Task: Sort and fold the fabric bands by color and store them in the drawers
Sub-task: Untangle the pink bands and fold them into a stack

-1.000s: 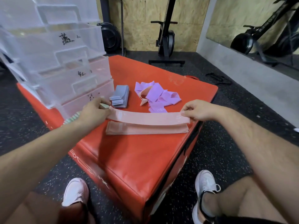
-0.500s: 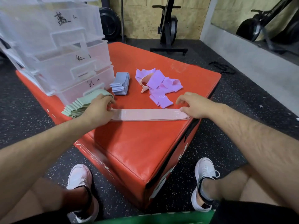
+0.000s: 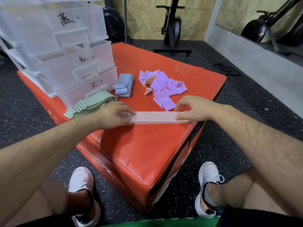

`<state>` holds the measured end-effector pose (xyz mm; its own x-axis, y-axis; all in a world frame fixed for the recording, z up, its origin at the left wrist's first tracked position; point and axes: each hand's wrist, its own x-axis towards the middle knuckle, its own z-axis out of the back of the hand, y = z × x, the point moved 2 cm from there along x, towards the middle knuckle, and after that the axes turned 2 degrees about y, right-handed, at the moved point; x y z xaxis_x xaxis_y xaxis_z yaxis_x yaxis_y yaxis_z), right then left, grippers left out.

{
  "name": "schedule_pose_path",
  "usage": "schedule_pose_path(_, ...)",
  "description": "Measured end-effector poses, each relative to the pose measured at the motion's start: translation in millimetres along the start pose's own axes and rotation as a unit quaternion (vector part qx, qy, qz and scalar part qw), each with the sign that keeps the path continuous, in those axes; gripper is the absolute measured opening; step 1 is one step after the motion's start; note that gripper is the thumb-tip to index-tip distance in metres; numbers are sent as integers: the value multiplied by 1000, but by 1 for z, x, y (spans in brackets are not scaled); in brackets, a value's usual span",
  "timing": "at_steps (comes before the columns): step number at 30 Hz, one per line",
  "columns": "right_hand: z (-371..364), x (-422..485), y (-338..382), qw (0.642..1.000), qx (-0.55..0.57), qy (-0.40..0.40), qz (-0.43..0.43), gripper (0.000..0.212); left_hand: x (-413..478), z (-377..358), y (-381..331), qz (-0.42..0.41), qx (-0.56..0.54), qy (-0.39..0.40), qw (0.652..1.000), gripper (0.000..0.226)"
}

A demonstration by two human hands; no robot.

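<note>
Inward along the pink band the right hand was moved, its fingers' grip indiscernible. The left hand was pressed flat, fingers extended. Soft, limp fabric was judged best held at its ends.

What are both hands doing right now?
Left hand: open, pressing the left end of the pink band.
Right hand: curled over its right end; grip cannot be told.
</note>
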<state>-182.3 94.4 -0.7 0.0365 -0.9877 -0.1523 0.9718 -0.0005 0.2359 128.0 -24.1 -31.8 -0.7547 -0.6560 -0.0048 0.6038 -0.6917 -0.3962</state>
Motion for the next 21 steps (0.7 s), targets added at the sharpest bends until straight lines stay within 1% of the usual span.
schedule_pose_path(3, 6, 16, 13, 999, 16, -43, 9, 27, 17, 5, -7, 7, 0, -11, 1000, 58)
schedule_pose_path(6, 9, 36, 34, 998, 49, -43, 12, 10, 48, 6, -18, 1, -13, -40, 999, 48)
schedule_pose_path(8, 11, 52, 45, 997, 60, -48, 15, 14, 72, 4, -23, 8, -13, -51, 999, 39)
schedule_pose_path(9, 11, 61, 49, 998, 44, -53, 10, 16, 83, 2, -23, 17, -15, -51, 998, 36)
schedule_pose_path(13, 9, 94, 51, 999, -2, -42, 4, 23, 119, -3, -26, 39, -7, -45, 998, 35)
schedule_pose_path(15, 8, 108, 47, 999, 10, -33, 1, 22, 129, -2, -28, 34, 10, -32, 999, 37)
schedule_pose_path(16, 7, 114, 45, 999, 24, -30, -1, 25, 132, -2, -28, 28, 15, -33, 999, 35)
schedule_pose_path(19, 7, 126, 42, 998, 50, -22, -11, 35, 141, 0, -26, 15, -2, -65, 998, 16)
schedule_pose_path(21, 8, 131, 42, 997, 66, -25, -13, 35, 146, 3, -24, 21, -28, -96, 995, 14)
